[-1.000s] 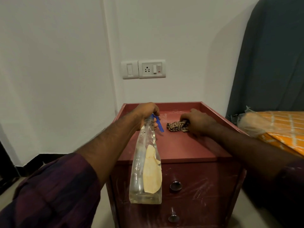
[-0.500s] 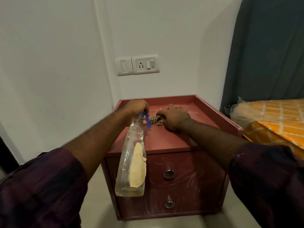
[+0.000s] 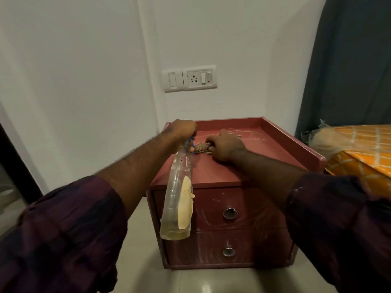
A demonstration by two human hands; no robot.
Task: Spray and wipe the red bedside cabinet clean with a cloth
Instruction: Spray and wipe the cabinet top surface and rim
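On red cabinet, right hand grips cloth beside left hand gripping bottle.

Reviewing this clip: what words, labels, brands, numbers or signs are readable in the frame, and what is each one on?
No text here can be read.
Spray bottle: its yellowish label shows no legible print.
Switch plate: any markings are too small to read.
Red cabinet: no lettering visible.

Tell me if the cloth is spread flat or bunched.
Bunched: the right hand grips the cloth as a crumpled wad on the cabinet top.
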